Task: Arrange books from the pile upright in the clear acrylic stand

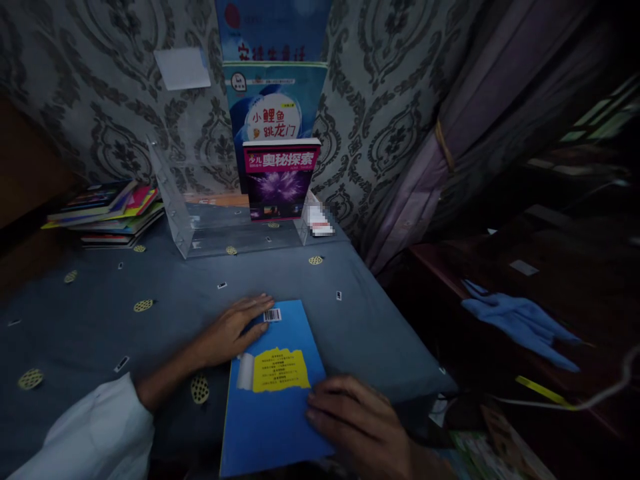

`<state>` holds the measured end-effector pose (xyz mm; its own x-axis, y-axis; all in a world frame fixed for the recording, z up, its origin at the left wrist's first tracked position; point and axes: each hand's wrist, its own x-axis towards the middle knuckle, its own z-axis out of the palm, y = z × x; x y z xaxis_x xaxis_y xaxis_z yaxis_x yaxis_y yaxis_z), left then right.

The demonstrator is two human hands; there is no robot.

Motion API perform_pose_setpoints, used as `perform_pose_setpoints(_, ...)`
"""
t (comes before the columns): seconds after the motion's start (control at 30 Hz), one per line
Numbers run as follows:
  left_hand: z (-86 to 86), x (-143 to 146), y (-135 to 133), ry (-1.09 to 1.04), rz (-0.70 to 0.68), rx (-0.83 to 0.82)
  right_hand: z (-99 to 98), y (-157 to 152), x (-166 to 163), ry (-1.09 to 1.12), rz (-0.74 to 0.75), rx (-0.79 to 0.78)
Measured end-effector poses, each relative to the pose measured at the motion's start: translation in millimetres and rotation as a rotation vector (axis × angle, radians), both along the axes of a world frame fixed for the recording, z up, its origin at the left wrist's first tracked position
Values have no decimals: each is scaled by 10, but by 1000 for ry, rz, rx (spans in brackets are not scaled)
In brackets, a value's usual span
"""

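Observation:
A blue book [273, 407] lies back cover up on the grey patterned cloth, with a yellow panel and a barcode showing. My left hand [233, 330] lies flat with fingers stretched along the book's top left corner, touching its edge. My right hand [357, 417] rests on the book's right edge, fingers curled over it. In a clear acrylic stand [173, 200] at the back, a purple book [279, 179] stands upright in front of a taller blue book [274, 100].
A stack of colourful books [107, 210] lies at the back left. The table cloth [90, 307] ends at the right edge, beside a dark wooden surface holding a blue cloth [520, 320]. A curtain [450, 133] hangs at the right.

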<state>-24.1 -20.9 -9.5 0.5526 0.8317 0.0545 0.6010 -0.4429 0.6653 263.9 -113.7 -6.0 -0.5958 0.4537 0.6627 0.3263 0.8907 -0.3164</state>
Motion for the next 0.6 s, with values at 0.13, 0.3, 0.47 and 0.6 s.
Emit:
perform_pose_setpoints(0.13, 69, -29, 93, -249, 55, -214, 324, 304, -55, 114, 54, -83)
perform_pose_setpoints(0.3, 38, -52, 129, -483, 159, -290, 441, 793, -95, 195, -91, -185)
perform_pose_setpoints(0.47, -97, -65, 130, -594, 242, -347, 66, 1307, -138, 26, -29, -422)
perform_pose_setpoints(0.6, -121, -58, 128, -739, 255, -402, -137, 1514, -180, -67, -17, -501)
